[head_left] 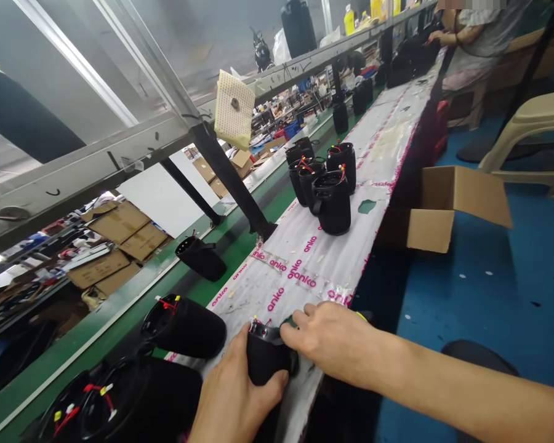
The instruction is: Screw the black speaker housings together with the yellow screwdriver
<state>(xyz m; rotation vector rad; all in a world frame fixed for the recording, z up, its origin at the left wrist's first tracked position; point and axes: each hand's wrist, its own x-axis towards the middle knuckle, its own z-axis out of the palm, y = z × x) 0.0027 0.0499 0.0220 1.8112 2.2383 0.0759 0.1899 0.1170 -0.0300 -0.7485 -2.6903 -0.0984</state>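
Observation:
My left hand is wrapped round a black cylindrical speaker housing, its open end tipped up with small wires at the rim. My right hand is closed at the right side of that rim, fingers curled; what they grip is hidden. A small bit of yellow and dark shows behind the right wrist. To the left lies a similar black housing with red and white wires. Larger black housings with wire connectors sit at the lower left.
A group of black housings stands farther along the wrapped bench. Another housing lies on the green conveyor. At right are an open carton and a plastic stool. A person sits at the far end.

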